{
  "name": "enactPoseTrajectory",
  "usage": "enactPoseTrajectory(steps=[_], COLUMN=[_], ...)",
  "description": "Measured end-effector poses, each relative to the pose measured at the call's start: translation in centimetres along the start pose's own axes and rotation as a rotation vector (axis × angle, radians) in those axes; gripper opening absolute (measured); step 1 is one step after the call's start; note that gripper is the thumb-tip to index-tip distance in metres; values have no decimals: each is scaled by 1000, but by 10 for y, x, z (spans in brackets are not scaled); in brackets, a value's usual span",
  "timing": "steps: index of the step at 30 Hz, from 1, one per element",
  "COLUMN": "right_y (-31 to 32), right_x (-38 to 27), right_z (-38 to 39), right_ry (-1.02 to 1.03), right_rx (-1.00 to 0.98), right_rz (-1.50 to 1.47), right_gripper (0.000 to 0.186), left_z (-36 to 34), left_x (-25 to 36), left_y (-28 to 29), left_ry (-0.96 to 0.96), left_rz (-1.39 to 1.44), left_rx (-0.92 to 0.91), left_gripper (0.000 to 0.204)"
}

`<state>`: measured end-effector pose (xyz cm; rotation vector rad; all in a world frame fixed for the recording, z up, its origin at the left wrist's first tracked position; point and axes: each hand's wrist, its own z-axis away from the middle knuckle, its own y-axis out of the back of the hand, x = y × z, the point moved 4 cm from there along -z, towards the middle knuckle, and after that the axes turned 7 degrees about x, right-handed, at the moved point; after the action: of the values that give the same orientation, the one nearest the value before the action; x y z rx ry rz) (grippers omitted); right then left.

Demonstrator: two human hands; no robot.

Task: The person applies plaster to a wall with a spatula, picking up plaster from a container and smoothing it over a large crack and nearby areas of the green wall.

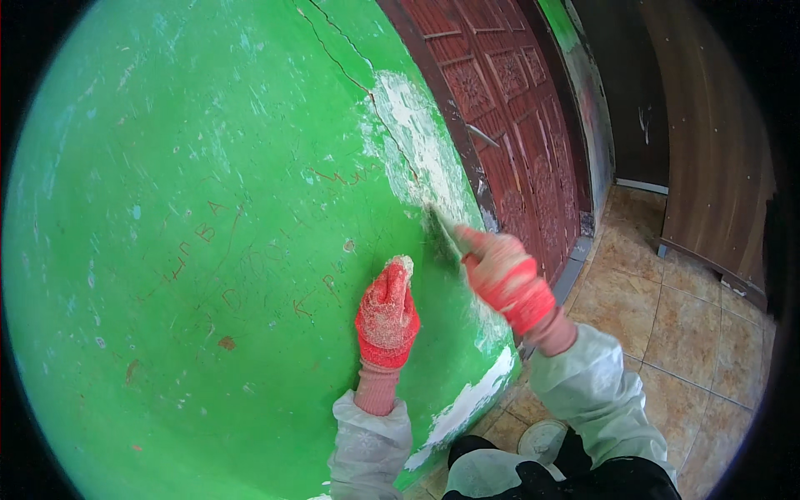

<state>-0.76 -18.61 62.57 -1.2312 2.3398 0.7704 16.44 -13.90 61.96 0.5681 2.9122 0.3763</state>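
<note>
- The right hand (510, 279), in a dusty red glove, is wrapped around a scraper (448, 232), its tip meeting the wall at the foot of a crack (370, 92).
- The left hand (387, 321), gloved alike, is up near the wall with fingers folded in; something pale shows at its tips, though I can't tell whether it's held or just stuck there.
- I'd judge the step to be working the crack with the blade; the next move seems to call for a steady angle along that line.
- The crack is thin, dark and jagged, its lower end inside a rough, chalky white patch (425, 137).
- Around that, the green wall (192, 142) is scuffed and scribbled on.
- Beyond stand a carved reddish-brown door (517, 117) and the tan tiled floor (617, 292).
</note>
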Motion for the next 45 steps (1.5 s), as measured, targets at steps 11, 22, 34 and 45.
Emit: enactPoseTrajectory(steps=[11, 22, 34, 45], right_y=[36, -45, -42, -54], right_x=[19, -46, -28, -18], right_z=[-23, -33, -27, -25], right_ry=[-524, 138, 209, 429], right_rx=[-48, 176, 18, 226], right_rz=[-332, 247, 666, 878], right_gripper=[34, 43, 28, 34], left_z=[6, 4, 4, 3], left_x=[-6, -5, -6, 1], left_y=[1, 5, 1, 0], left_ry=[-19, -25, -5, -21], left_rz=[6, 147, 72, 59], left_rx=[59, 89, 60, 86], left_gripper=[31, 33, 32, 33])
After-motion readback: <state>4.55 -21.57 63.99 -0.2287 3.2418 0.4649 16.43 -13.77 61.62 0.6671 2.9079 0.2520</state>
